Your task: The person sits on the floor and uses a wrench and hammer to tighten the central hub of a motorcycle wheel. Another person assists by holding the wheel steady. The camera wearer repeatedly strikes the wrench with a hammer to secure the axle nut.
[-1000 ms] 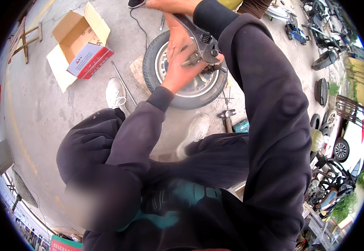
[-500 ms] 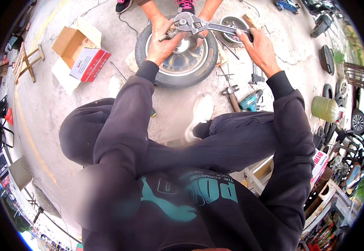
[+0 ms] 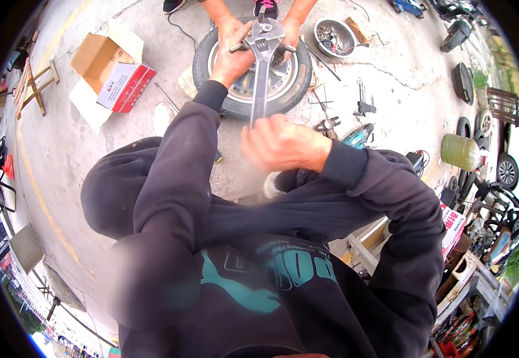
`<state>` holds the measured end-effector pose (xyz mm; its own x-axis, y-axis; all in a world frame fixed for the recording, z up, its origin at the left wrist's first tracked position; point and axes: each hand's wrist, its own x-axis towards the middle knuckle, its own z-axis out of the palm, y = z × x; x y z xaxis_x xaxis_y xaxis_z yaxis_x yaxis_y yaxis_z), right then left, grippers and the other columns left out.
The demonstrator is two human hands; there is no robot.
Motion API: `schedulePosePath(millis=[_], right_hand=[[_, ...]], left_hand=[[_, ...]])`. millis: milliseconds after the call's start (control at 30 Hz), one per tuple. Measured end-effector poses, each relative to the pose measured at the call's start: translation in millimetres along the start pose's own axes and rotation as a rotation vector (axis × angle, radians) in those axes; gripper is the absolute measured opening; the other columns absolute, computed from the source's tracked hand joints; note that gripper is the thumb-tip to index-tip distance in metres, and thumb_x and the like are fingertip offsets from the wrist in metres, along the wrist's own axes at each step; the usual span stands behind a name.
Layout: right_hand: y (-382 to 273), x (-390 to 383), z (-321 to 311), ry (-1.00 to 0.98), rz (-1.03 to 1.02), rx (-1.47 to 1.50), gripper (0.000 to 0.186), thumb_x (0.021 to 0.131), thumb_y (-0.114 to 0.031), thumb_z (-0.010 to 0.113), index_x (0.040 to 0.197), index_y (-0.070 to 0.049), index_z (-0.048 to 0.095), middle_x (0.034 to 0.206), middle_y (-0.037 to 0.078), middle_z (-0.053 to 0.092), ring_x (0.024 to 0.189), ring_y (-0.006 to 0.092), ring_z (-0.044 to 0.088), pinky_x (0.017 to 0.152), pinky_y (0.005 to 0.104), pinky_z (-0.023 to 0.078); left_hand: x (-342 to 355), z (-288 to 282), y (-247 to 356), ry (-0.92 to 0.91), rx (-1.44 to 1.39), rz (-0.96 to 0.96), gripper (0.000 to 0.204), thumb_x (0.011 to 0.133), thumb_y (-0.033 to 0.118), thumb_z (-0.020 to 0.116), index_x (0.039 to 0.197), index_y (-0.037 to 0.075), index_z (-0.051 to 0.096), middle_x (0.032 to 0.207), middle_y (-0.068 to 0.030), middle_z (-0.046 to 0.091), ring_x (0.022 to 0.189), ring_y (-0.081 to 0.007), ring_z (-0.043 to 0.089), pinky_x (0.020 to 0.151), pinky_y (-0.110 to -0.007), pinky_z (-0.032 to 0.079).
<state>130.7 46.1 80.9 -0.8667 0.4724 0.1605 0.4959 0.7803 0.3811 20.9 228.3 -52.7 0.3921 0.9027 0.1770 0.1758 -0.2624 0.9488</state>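
Note:
A motorcycle wheel with a black tyre lies flat on the ground in front of me. Over its hub sits a dark metal puller, its arms reaching out to both sides. My left hand is closed around the puller's left side. The jaws of a large adjustable wrench are on the puller's centre bolt. My right hand, slightly blurred, grips the end of the wrench handle, which points toward me. Across the wheel, another person's hands also hold the wheel and puller area.
A steel bowl of small parts stands right of the wheel. A hammer, a teal power drill and a caliper-like tool lie nearer. Left are an open cardboard box and a long metal bar.
The wrench handle has swung from pointing right to pointing toward me, with my right hand moving left and nearer on it. My left hand stays at the puller.

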Motion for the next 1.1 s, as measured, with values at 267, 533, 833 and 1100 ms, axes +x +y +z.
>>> schedulePosePath(millis=[267,533,833,1100], right_hand=[[59,141,38,-0.256,-0.382,0.668,0.019,0.069,-0.022,0.077,0.077,-0.004,0.075,0.082,0.013,0.071,0.078,0.0292,0.073,0.064,0.0416,0.058],[135,243,112,-0.026,0.105,0.816,0.026,0.076,-0.023,0.075,0.091,-0.002,0.075,0.078,0.015,0.073,0.077,0.0325,0.073,0.067,0.0431,0.059],[345,56,124,-0.249,0.350,-0.348,0.019,0.080,-0.019,0.069,0.089,-0.005,0.079,0.088,0.024,0.073,0.086,0.0355,0.073,0.080,0.0405,0.057],[302,23,44,-0.024,0.354,0.096,0.061,0.093,-0.058,0.061,0.078,0.001,0.069,0.083,0.019,0.066,0.087,0.0385,0.063,0.080,0.0477,0.051]], left_hand=[[-4,6,-14,-0.049,-0.488,-0.004,0.043,0.087,0.019,0.074,0.128,0.008,0.065,0.110,-0.0112,0.071,0.100,-0.0228,0.068,0.089,-0.035,0.052],[-3,5,-15,0.119,0.079,0.108,0.043,0.075,0.018,0.085,0.114,0.008,0.071,0.106,-0.0105,0.073,0.104,-0.0260,0.067,0.095,-0.038,0.049],[-1,0,-6,0.053,-0.133,0.054,0.053,0.079,0.023,0.087,0.127,0.009,0.069,0.104,-0.0103,0.074,0.093,-0.0186,0.071,0.083,-0.032,0.055],[4,6,-8,0.029,-0.109,0.014,0.056,0.079,0.030,0.087,0.129,0.010,0.069,0.103,-0.0095,0.076,0.089,-0.0128,0.069,0.084,-0.030,0.054]])
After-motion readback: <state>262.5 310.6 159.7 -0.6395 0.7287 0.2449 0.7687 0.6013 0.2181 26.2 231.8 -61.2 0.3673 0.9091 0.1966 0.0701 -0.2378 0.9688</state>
